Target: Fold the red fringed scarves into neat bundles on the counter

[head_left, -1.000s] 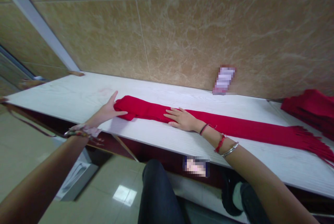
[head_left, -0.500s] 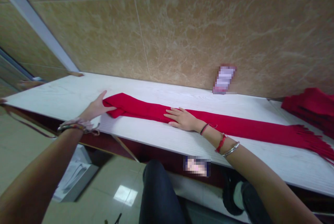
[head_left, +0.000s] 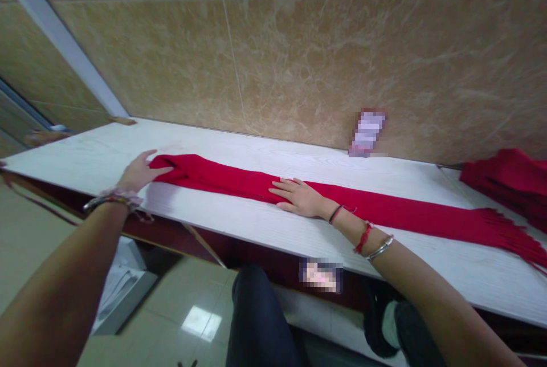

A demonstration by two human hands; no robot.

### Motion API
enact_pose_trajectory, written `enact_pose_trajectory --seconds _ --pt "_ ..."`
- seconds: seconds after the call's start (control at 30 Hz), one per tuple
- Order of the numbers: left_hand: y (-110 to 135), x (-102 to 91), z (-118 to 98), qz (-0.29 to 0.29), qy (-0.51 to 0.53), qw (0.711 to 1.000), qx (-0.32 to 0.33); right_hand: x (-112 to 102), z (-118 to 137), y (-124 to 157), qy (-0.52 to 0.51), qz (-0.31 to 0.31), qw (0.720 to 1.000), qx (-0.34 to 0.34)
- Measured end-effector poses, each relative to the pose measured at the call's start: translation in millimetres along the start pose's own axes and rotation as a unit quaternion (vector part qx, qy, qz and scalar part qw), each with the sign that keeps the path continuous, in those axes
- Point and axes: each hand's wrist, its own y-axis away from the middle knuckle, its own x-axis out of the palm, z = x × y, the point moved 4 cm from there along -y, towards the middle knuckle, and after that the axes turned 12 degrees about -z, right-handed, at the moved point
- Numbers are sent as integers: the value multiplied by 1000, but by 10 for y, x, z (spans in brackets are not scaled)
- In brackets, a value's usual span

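The left hand (head_left: 139,172) has shifted further left along the white, wood-grained tabletop (head_left: 248,216) over the last second, and the near-left end of the long, narrow red cloth scarf (head_left: 410,212) has come with it. That hand has hold of this end: the thumb lies over the cloth, while the index finger is spread wide from it by the far edge; the remaining fingers are mostly hidden, so how tightly they close I cannot tell. The right hand (head_left: 299,197) has stayed in the same place, palm down and fingers slightly fanned out, pressing on the scarf around the middle of its length without gripping it. As a result, the stretch between the two hands is longer and straighter than it was, which I take to mean that the left part is being drawn out flat while the other hand anchors it. This seems not quite finished, since a small dark fold remains beside the left thumb. To the right of the right hand the scarf has not moved; it runs smooth and flat to a loose red fringe (head_left: 508,230), near a heaped red cloth pile (head_left: 508,182) at the right edge of view.
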Motion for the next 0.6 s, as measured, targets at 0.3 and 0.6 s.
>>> enact_pose_trajectory --seconds 0.3,0.6 --pt "67 -242 -62 -91 -91 991 -44 -89 -21 245 -4 15 1000 -14" --pt "231 30 -221 165 44 974 149 -245 -158 531 -7 16 1000 16"
